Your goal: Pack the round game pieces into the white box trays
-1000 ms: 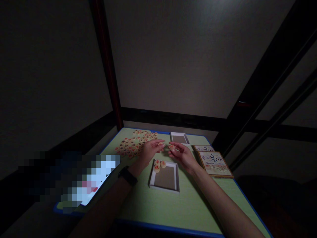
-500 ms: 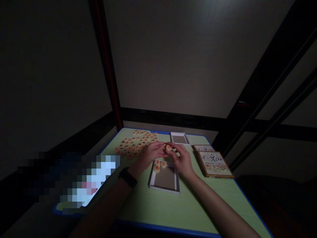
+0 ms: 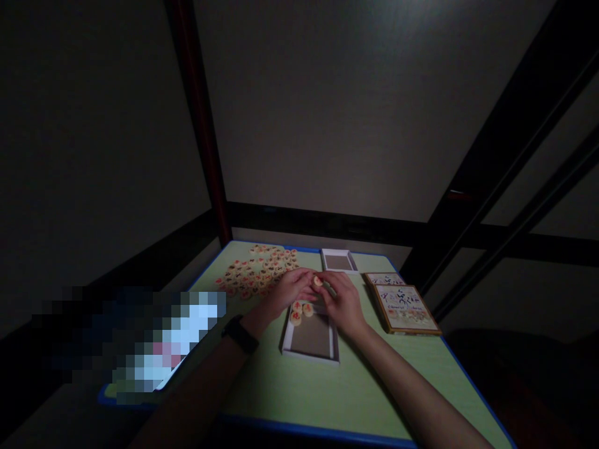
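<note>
A round Chinese chess piece [image 3: 317,282] with a red character is pinched in my right hand [image 3: 343,299], above the far end of an open shallow box [image 3: 311,360]. Close against it, my left hand [image 3: 291,290] has its fingers curled together; whatever lies inside them is hidden. A dark band [image 3: 240,333] circles my left wrist. Three red-marked pieces [image 3: 296,317] sit in the box's far left corner, partly behind my left hand. Many loose pieces [image 3: 253,274], with red or dark characters, lie spread across the table beyond my left hand.
The green table [image 3: 281,393] has a blue edge. A second shallow open box [image 3: 339,260] stands at the back. To the right lie two printed Chinese chess boxes [image 3: 407,308], overlapping. A bright pixelated patch [image 3: 187,330] covers the left side. Walls rise behind.
Both hands stay at nearly the same place. The piece in my right hand has turned and tilted slightly, and my left fingers have shifted a little around it.
</note>
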Available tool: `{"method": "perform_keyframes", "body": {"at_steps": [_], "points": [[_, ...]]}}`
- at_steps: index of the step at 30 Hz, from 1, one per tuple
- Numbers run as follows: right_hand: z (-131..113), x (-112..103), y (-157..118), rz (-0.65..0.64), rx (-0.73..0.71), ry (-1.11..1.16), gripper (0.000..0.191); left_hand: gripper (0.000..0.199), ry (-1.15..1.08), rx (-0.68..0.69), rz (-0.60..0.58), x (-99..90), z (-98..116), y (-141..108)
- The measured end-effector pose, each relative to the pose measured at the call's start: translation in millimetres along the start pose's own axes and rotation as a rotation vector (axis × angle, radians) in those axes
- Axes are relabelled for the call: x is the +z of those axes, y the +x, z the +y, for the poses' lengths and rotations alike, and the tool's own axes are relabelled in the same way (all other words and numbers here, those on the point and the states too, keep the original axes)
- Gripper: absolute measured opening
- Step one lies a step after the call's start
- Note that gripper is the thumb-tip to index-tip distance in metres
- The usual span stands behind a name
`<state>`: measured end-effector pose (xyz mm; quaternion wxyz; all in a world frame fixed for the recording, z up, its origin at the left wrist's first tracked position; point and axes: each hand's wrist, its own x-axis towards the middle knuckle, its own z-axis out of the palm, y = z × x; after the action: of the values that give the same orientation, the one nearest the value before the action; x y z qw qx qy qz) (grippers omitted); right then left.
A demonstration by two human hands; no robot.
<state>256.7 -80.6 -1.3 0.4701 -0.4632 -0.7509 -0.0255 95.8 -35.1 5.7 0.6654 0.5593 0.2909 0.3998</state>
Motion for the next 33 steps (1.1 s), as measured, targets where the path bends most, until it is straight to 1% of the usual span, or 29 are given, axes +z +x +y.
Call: {"method": "perform_keyframes", "body": {"at_steps": [5,8,10,12,15,17,19,21,24,27,30,33], "points": [[0,-3,1,-0.062,-0.057,-0.024,0.021,0.022,0.195,0.058,0.037,0.1,1,3],[-3,-7,3,-0.088,-0.064,-0.001,0.019,0.024,0.336,0.094,0.064,-2.5,0,6],[-9,-13,6,-0.150,-0.054,0.030,0.017,0.024,0.411,0.127,0.112,-6.1,-1,7],[-19,-20,7,-0.288,-0.042,0.044,0.017,0.024,0.453,0.157,0.204,-11.0,-1,10],[-34,-28,8,-0.567,-0.062,-0.019,0.018,0.024,0.445,0.162,0.333,-18.0,-4,15],[-41,-30,6,-0.710,-0.091,-0.084,0.020,0.024,0.424,0.158,0.366,-21.0,-7,18],[-45,-28,3,-0.796,-0.101,-0.130,0.025,0.024,0.409,0.163,0.367,-22.3,-10,21],[-46,-25,1,-0.833,-0.093,-0.167,0.031,0.024,0.405,0.176,0.359,-22.3,-12,23],[-44,-22,1,-0.828,-0.105,-0.242,0.040,0.025,0.414,0.189,0.346,-21.6,-13,22],[-40,-21,1,-0.819,-0.121,-0.306,0.043,0.026,0.418,0.177,0.316,-21.2,-12,20],[-37,-20,0,-0.814,-0.113,-0.323,0.048,0.026,0.440,0.169,0.308,-20.9,-11,19],[-35,-20,0,-0.795,-0.096,-0.291,0.047,0.026,0.455,0.163,0.315,-19.9,-11,18]]}}
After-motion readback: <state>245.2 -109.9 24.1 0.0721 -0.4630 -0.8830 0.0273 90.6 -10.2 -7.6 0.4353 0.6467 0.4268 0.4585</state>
